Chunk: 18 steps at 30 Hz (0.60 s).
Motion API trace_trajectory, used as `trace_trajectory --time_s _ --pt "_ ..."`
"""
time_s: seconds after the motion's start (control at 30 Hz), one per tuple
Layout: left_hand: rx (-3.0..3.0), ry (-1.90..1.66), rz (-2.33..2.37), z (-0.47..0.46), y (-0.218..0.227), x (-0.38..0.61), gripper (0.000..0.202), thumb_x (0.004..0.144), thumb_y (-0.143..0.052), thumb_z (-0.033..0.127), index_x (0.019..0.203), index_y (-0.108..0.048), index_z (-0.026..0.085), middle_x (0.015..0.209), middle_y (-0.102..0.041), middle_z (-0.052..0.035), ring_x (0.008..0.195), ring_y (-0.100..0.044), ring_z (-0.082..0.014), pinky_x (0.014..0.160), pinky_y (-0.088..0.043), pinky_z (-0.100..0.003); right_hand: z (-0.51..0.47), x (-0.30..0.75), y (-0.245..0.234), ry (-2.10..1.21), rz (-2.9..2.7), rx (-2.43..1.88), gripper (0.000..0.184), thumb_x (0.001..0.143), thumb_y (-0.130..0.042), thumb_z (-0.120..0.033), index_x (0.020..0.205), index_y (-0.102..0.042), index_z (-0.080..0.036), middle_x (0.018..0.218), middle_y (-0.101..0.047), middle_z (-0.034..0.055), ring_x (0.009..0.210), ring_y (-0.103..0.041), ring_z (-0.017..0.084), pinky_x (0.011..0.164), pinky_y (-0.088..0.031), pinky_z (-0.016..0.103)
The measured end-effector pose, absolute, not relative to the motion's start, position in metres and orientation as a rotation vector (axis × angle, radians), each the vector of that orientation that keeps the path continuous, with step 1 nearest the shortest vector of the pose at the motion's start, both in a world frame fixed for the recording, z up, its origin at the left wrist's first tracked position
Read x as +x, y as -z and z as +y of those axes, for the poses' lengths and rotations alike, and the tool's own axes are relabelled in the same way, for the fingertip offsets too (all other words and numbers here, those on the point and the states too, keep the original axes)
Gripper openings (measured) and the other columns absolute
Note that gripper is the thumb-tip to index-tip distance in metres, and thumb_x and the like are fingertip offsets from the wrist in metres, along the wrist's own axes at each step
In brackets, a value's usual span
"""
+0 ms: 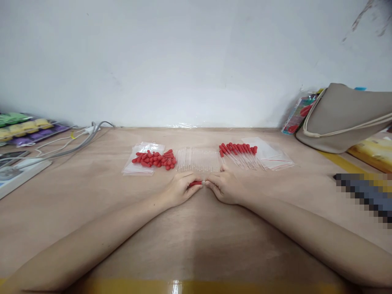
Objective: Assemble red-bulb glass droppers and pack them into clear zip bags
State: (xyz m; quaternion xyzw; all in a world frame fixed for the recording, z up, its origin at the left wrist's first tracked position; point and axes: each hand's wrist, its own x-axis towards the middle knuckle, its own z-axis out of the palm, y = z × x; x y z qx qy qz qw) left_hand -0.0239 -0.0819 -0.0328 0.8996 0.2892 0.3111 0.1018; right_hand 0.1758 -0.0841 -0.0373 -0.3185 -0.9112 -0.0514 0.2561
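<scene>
From my head camera: my left hand (180, 190) lies on the bench (196, 241) just in front of the row of clear tubes (198, 160), fingers curled shut around a red bulb (195, 183) whose end pokes out toward my other hand. My right hand (223, 188) lies beside it, also just in front of the row. Its fingertips are pinched tight on a clear tube (204, 182) that meets the bulb. Most of that tube is hidden under my fingers.

Left of the row, touching its edge, a heap of loose bulbs (154, 159) lies on a clear bag (139, 167). Right of the row lie droppers (240, 154) with red caps on, then flat bags (272, 157). Well right of the row a beige tote (343, 116) leans at the wall, and well left of it run grey cables (76, 145).
</scene>
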Motion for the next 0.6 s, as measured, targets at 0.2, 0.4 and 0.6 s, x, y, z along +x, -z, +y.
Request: trace_trajectory --time_s 0.2,0.4,0.6 --pt "2.721 -0.922 0.814 -0.077 0.029 -0.026 0.014 0.085 -0.047 0.025 0.09 -0.057 0.016 0.081 -0.061 -0.0052 0.076 -0.057 -0.0158 0.068 -0.045 -0.026 -0.085 0.172 0.03 -0.046 -2.489 -0.92 0.024 0.089 -0.036 -0.023 0.074 -0.054 -0.017 0.068 -0.06 0.0018 0.063 -0.052 0.013 0.062 -0.031 0.026" --pt "2.649 -1.097 0.971 -0.078 0.029 -0.031 0.042 0.08 -0.054 0.027 0.12 -0.042 0.021 0.115 -0.049 -0.0108 0.105 -0.048 -0.0221 0.085 -0.045 -0.036 -0.073 0.19 0.012 -0.19 -2.337 -1.018 0.017 0.085 -0.04 -0.017 0.086 -0.057 -0.017 0.081 -0.064 0.006 0.072 -0.056 0.015 0.066 -0.04 0.026" --pt "2.642 -1.021 0.975 -0.078 0.029 -0.032 0.031 0.08 -0.053 0.022 0.11 -0.05 0.02 0.11 -0.048 -0.0092 0.1 -0.049 -0.0206 0.083 -0.046 -0.034 -0.027 0.24 0.027 -0.001 -1.822 -1.553 0.025 0.083 -0.04 -0.023 0.09 -0.063 -0.015 0.086 -0.067 0.0084 0.075 -0.06 0.019 0.067 -0.041 0.029"
